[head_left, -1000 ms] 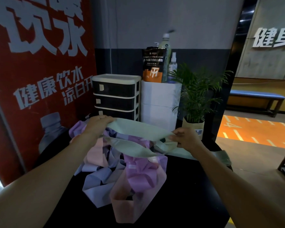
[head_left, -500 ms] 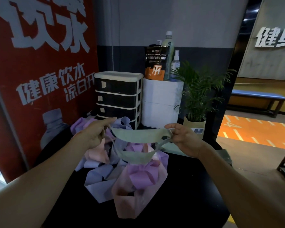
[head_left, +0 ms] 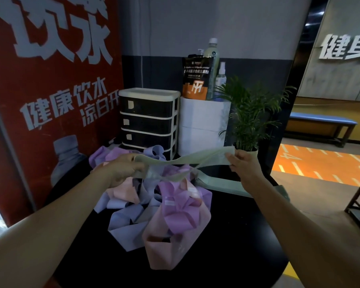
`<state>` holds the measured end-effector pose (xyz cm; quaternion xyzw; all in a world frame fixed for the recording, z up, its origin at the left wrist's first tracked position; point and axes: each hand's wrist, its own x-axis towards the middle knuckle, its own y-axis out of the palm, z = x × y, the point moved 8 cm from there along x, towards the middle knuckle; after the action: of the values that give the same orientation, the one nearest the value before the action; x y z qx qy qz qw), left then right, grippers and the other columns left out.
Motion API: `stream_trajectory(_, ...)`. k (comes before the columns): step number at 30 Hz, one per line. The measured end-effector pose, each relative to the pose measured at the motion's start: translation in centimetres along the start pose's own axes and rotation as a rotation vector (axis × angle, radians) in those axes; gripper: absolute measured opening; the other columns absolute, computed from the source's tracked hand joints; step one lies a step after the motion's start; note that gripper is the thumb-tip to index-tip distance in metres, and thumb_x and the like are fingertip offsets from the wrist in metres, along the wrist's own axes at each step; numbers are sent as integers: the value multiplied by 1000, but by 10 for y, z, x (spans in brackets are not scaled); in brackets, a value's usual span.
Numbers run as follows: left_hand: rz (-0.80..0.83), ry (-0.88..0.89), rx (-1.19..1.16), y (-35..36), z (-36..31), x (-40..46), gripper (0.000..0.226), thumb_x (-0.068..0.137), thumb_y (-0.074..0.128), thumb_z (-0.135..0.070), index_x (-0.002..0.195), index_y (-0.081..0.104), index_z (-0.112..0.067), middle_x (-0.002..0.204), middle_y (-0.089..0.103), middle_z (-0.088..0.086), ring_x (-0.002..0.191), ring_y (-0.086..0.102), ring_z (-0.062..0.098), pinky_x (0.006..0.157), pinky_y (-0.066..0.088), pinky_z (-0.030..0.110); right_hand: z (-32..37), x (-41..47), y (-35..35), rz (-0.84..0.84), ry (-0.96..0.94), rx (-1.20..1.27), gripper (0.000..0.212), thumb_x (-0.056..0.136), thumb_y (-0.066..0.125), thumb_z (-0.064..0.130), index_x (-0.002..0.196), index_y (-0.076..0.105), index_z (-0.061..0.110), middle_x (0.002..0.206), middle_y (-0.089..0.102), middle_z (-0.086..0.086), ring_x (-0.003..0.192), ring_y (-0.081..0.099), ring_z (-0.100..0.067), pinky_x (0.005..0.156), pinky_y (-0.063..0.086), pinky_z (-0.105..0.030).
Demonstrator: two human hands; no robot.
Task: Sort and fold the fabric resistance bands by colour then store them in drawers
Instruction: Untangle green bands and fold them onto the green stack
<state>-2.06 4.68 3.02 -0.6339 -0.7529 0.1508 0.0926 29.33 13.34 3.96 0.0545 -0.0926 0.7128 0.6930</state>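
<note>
My left hand [head_left: 123, 169] and right hand [head_left: 242, 165] each pinch one end of a pale green fabric resistance band [head_left: 183, 162], fingers curled on the cloth — it hangs stretched above a heap of lilac, purple and pink fabric bands [head_left: 154, 202] on the round black table [head_left: 237, 235]. Behind the heap stands a black-and-cream four-drawer plastic unit [head_left: 149, 119], drawers closed — a second pale green band [head_left: 218, 182] lies flat at right.

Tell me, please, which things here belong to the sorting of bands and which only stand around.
For the job: green band held by left hand and right hand; pile of bands; folded green bands; drawer unit.

Only standing around: potted plant; powder pouch; bottles; white boxes.
</note>
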Motion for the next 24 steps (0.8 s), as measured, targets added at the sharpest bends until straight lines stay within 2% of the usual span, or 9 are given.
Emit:
stream_trajectory(3, -63, 34, 10, -2, -5, 2, 12, 90, 51, -14, 81, 58, -10, 83, 53, 13, 79, 47, 23, 75, 40, 38, 6, -1, -12, -120, 40, 69, 6, 91, 57, 11, 89, 61, 6, 78, 59, -6, 77, 55, -19, 77, 49, -36)
stream_trajectory(5, -123, 41, -13, -5, -9, 4, 18, 92, 50, -18, 75, 53, -11, 82, 49, 12, 78, 45, 23, 75, 44, 41, 10, -1, -21, -182, 44, 86, 6, 90, 60, 10, 89, 62, 5, 75, 59, -6, 67, 54, -17, 66, 48, -32)
stream_trajectory(7, -148, 56, 1, -3, -14, 6, 20, 96, 44, -15, 78, 53, -10, 82, 47, 9, 77, 45, 20, 72, 49, 37, 17, -1, -29, -232, 18, 62, 9, 88, 62, 10, 90, 65, 1, 70, 57, -8, 58, 49, -17, 55, 43, -29)
stream_trajectory(9, -151, 102, 89, 1, -23, 7, 20, 98, 41, -14, 89, 57, -5, 84, 50, 8, 77, 46, 19, 61, 46, 28, 31, -1, -35, -263, -23, 26, 10, 88, 63, 11, 90, 66, 1, 71, 58, -8, 62, 52, -19, 57, 45, -31)
stream_trajectory(13, -119, 212, 219, 16, -49, 11, 21, 97, 43, -12, 92, 61, -4, 85, 56, 12, 75, 51, 21, 64, 44, 32, 77, -3, -33, -221, -172, 32, 8, 88, 62, 9, 91, 66, 3, 70, 59, -2, 64, 53, -13, 60, 50, -24)
stream_trajectory(16, -100, 299, 320, 32, -79, 10, 15, 95, 47, -16, 90, 61, -15, 83, 59, 2, 70, 51, 12, 63, 40, 27, 111, -1, -26, -143, -263, 10, 5, 87, 63, 8, 87, 67, 5, 75, 64, -8, 71, 58, -18, 74, 54, -37)
stream_trajectory(18, -80, 365, 296, 44, -103, 10, 4, 92, 55, -20, 93, 59, -20, 90, 59, -3, 83, 55, 12, 73, 44, 26, 130, 1, -22, -104, -314, -42, 4, 85, 66, 10, 83, 68, 8, 82, 65, -14, 75, 58, -22, 78, 52, -42)
stream_trajectory(21, -44, 476, 149, 65, -146, 6, 24, 85, 67, -20, 105, 54, -16, 100, 57, -5, 94, 56, 11, 85, 45, 24, 153, 0, -15, -31, -386, -112, 3, 83, 68, 11, 79, 68, 11, 85, 65, -18, 76, 57, -22, 76, 51, -35)
stream_trajectory(24, 37, 544, 44, 92, -186, 5, 40, 78, 73, -21, 112, 52, -15, 109, 57, -2, 100, 57, 12, 87, 45, 23, 163, -1, -13, 7, -419, -182, 7, 80, 71, 12, 85, 70, 6, 84, 66, -14, 72, 57, -16, 63, 49, -16)
